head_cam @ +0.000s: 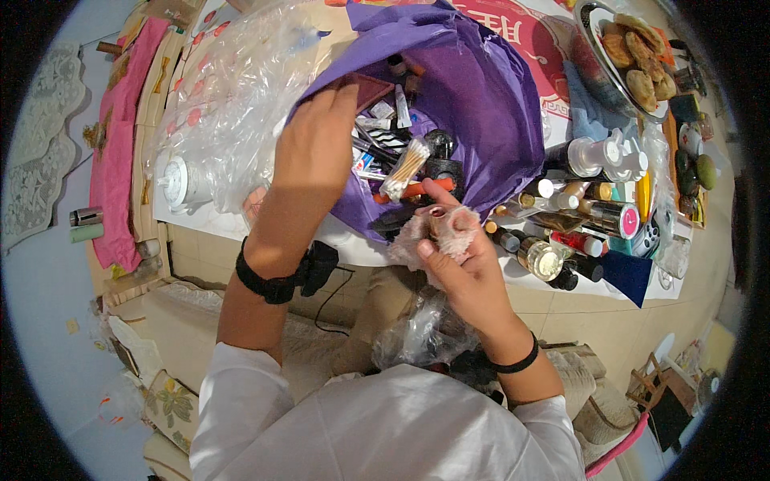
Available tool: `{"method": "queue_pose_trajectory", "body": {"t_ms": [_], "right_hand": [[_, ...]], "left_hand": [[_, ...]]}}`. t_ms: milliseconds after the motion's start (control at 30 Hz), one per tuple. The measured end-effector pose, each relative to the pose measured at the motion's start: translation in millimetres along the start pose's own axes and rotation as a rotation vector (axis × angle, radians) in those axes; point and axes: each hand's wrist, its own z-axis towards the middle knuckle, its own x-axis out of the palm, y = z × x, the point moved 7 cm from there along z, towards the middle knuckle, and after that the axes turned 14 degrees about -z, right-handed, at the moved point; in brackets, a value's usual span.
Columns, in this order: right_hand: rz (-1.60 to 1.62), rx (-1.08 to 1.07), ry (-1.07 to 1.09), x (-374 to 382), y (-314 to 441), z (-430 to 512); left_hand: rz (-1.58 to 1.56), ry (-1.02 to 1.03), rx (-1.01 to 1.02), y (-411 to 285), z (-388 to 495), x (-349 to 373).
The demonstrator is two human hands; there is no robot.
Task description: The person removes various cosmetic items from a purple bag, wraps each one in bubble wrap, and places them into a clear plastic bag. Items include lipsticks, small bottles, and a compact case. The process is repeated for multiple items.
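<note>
An open purple plastic bag (pixel 499 108) stands before me on the table. My left hand (pixel 319 129) is at the bag's left rim, with its fingertips beside a dark red flat case (pixel 372 91). Whether those fingers grip anything is hidden. My right hand (pixel 466 264) holds a pale pink fluffy cloth (pixel 415 240) with a small round opening or ring showing in it, in front of the bag's near edge. Inside the bag lie a pack of cotton swabs (pixel 410 163), an orange tube (pixel 421 189), a white tube (pixel 402 107) and a round black container (pixel 440 144).
Several cosmetic bottles (pixel 540 257) crowd the table to the right. Beyond them a metal bowl (pixel 585 66) stands by browned breads (pixel 643 57). Clear plastic sheeting (pixel 240 102) covers the left side, near a white lidded container (pixel 183 183). A blue cloth (pixel 586 105) lies behind the bottles.
</note>
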Motion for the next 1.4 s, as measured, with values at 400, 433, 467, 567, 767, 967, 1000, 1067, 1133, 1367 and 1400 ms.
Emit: {"method": "queue_pose_trajectory", "body": {"t_ms": [400, 433, 467, 567, 767, 967, 1000, 1067, 1133, 1367, 1400], "right_hand": [[-0.079, -0.002, 0.041, 2.4, -0.5, -7.1], [-0.113, -0.004, 0.044, 1.8, -0.8, -7.4], [-0.145, -0.008, 0.046, 0.8, -0.6, -7.6], [-0.085, -0.002, 0.063, 0.1, -1.4, -8.2], [-0.016, -0.003, 0.030, -0.8, 1.9, -8.2], [-0.040, 0.022, -0.030, -11.8, 5.3, -9.7], [-0.024, 0.013, -0.022, -11.5, 5.8, -10.2], [-0.007, 0.024, -0.034, -12.4, 4.0, -11.0], [0.057, 0.025, -0.028, -10.9, 2.0, -11.4], [0.049, 0.008, -0.038, -13.2, -1.5, -14.1], [0.078, 0.016, -0.037, -13.7, -2.3, -14.7]], "left_hand": [[-0.030, 0.277, 0.002, -1.4, 9.8, 41.0], [0.018, 0.361, -0.040, 0.4, 8.7, 50.8], [0.086, 0.376, -0.040, -0.1, 8.1, 55.2], [0.101, 0.346, -0.023, -1.5, 6.0, 59.4], [0.054, 0.230, 0.165, -20.3, 2.1, 71.1], [-0.228, 0.313, 0.219, -36.0, 5.6, 78.6], [-0.239, 0.376, 0.199, -35.6, 7.0, 79.7], [-0.218, 0.388, 0.156, -34.4, 14.1, 75.9], [-0.167, 0.295, 0.141, -35.0, 26.4, 69.3], [-0.054, 0.141, 0.003, -12.8, 89.9, 79.7], [-0.088, 0.095, -0.007, -10.0, 92.7, 77.0]]}}
